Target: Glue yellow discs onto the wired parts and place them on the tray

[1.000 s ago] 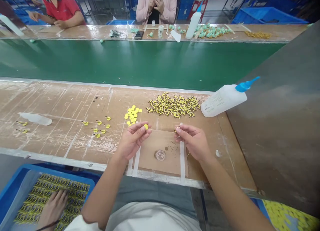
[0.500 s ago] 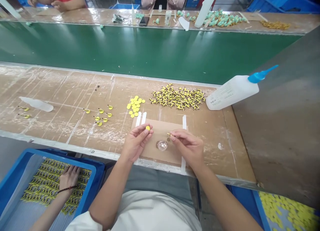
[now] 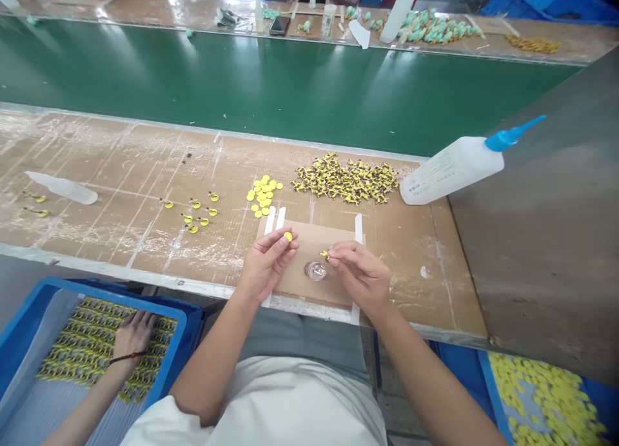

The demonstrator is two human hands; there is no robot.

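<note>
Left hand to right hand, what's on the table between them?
In the head view, a small clear round dish sits on the cardboard between the left hand, holding a yellow disc, and the right hand.

Both forearms reach forward, angled inward. The left hand [image 3: 265, 262] pinches thumb against forefinger, palm partly upturned; the right hand [image 3: 363, 275], knuckles up, brings its fingertips together, apparently in a pinch too.

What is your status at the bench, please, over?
Left hand pinching disc. Right hand pinching small piece, apart from disc. Cup close by right fingertips; nothing seen between disc and piece.
</note>
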